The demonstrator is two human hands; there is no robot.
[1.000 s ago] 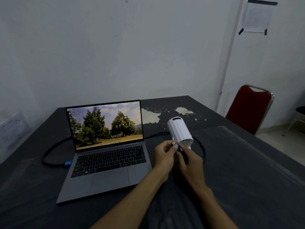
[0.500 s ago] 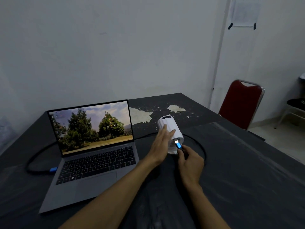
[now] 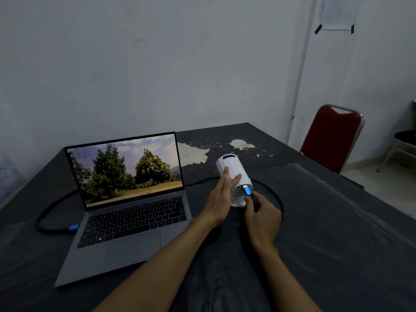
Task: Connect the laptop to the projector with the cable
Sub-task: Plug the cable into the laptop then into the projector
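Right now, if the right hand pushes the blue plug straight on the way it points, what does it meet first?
Most likely the rear face of the white projector: the right hand holds the blue plug with its tip at the ports there. Whether it is already seated is unclear.

Red chair (image 3: pixel 331 138) beside black table (image 3: pixel 326 221); taped paper (image 3: pixel 337 13)

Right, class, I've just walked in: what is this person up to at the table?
A person is wiring a laptop to a small white projector. The left hand steadies the projector while the right hand holds the cable's blue plug at its rear port. The cable's other blue end sits at the laptop's left side.
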